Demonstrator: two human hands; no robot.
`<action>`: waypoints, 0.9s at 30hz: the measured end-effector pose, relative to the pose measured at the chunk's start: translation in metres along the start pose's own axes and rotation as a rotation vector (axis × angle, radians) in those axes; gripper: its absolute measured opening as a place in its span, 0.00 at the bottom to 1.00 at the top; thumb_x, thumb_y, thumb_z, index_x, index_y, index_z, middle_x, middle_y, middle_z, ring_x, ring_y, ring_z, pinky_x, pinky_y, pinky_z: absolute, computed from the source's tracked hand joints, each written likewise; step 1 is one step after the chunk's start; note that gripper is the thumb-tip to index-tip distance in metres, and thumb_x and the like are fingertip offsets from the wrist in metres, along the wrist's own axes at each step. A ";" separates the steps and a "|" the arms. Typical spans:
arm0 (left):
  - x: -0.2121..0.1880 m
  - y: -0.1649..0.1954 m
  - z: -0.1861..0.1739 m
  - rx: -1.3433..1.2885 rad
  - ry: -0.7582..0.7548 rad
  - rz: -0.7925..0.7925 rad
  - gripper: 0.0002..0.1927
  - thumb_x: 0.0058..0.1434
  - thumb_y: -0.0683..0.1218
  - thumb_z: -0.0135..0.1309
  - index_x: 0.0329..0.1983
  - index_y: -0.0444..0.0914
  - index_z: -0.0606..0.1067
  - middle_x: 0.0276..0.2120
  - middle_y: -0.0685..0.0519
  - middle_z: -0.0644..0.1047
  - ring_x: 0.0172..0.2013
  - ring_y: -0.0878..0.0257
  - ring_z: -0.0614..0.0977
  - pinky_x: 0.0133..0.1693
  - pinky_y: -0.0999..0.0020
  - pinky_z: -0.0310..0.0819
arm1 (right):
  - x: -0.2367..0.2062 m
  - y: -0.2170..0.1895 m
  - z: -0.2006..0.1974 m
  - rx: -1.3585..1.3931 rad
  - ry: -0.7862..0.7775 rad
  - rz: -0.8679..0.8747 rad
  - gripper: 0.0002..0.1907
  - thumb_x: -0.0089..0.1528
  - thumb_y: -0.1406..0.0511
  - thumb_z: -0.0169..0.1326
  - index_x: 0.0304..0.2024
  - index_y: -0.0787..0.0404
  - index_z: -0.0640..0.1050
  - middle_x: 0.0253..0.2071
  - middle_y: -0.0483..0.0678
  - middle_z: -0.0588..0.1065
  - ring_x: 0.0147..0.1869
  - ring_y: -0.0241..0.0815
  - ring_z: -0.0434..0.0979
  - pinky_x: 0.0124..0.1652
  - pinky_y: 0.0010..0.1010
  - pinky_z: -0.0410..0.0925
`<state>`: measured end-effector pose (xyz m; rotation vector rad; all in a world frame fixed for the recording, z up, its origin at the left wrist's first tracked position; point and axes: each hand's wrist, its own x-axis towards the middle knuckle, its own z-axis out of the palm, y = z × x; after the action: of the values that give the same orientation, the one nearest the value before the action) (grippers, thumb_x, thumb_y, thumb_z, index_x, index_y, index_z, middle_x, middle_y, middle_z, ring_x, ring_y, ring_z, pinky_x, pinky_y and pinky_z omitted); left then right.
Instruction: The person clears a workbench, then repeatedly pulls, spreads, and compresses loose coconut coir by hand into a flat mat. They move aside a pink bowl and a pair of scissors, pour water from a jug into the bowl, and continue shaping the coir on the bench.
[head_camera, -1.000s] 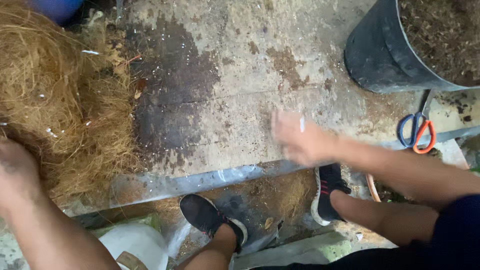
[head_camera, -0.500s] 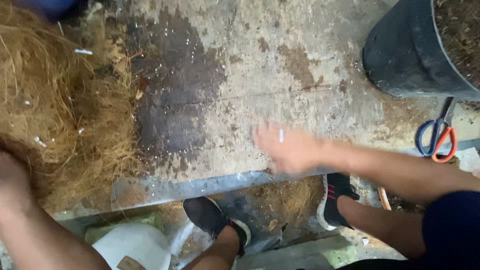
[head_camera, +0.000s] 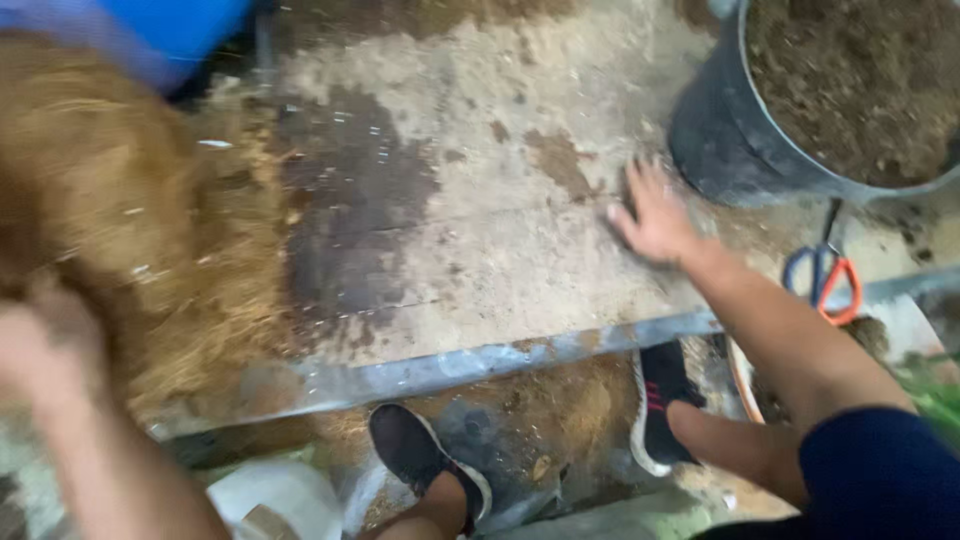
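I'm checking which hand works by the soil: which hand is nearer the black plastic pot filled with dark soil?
Right. The right hand lies flat on the bench just left of the black plastic pot; the left hand is far across at the brown fibre pile.

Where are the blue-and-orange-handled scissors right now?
The blue-and-orange-handled scissors lie at the head view's right edge, on the worn tabletop, below the black soil-filled pot, beside the right hand.

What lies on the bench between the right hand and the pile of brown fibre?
In the head view, only stained, soil-dusted bench top lies between the right hand and the fibre pile; no tool or container sits there.
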<state>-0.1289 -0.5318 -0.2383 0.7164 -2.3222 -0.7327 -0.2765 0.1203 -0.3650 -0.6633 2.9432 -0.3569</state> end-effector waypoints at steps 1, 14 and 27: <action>0.003 0.013 -0.006 -0.120 0.057 -0.020 0.18 0.77 0.39 0.42 0.67 0.30 0.72 0.54 0.35 0.73 0.52 0.50 0.79 0.55 0.60 0.74 | -0.008 -0.010 0.004 -0.036 0.008 -0.009 0.44 0.66 0.51 0.50 0.75 0.67 0.51 0.77 0.69 0.41 0.81 0.69 0.35 0.72 0.56 0.40; -0.002 0.143 -0.124 -0.710 0.223 0.097 0.36 0.71 0.45 0.60 0.76 0.31 0.56 0.70 0.40 0.67 0.70 0.49 0.68 0.71 0.57 0.58 | -0.088 -0.194 -0.039 0.163 0.032 -0.641 0.23 0.59 0.57 0.56 0.54 0.59 0.77 0.68 0.62 0.65 0.69 0.63 0.65 0.61 0.51 0.62; -0.148 0.296 -0.061 -1.319 -0.476 -0.356 0.45 0.55 0.52 0.65 0.72 0.36 0.58 0.69 0.38 0.67 0.68 0.44 0.68 0.67 0.43 0.60 | -0.077 -0.184 -0.172 1.241 0.082 -0.010 0.29 0.66 0.54 0.51 0.64 0.65 0.72 0.62 0.52 0.76 0.64 0.46 0.74 0.61 0.41 0.66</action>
<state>-0.0790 -0.2488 -0.0624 0.3012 -1.4638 -2.4153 -0.1577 0.0278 -0.1493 -0.4279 2.0887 -1.9347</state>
